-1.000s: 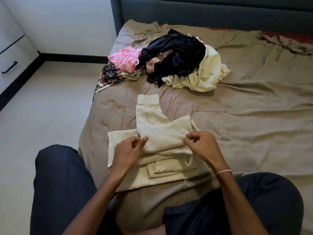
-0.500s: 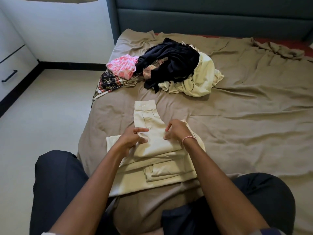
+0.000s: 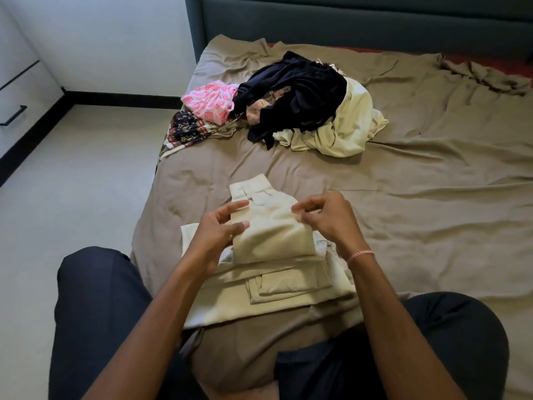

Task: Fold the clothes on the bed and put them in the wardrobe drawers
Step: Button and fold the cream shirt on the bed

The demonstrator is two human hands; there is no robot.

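A cream shirt (image 3: 271, 272) lies partly folded on the brown bed sheet (image 3: 418, 212) in front of my knees. Its sleeve with the buttoned cuff (image 3: 253, 189) is laid up the middle, pointing away from me. My left hand (image 3: 219, 229) holds the sleeve's left edge between thumb and fingers. My right hand (image 3: 326, 217) pinches the sleeve's right edge. Farther up the bed sits a pile of unfolded clothes: a dark navy garment (image 3: 300, 90), a pink patterned one (image 3: 210, 101), a dark floral one (image 3: 187, 128) and a pale cream one (image 3: 349, 125).
White wardrobe drawers with a black handle (image 3: 13, 115) stand at the far left across the pale floor (image 3: 72, 183). A dark teal headboard (image 3: 360, 21) closes the bed's far end. My dark-trousered knees (image 3: 98, 298) frame the bed's near edge.
Both hands have moved up the shirt from its folded lower part to the sleeve and now grip its two edges. The sleeve is narrower and straighter than before.
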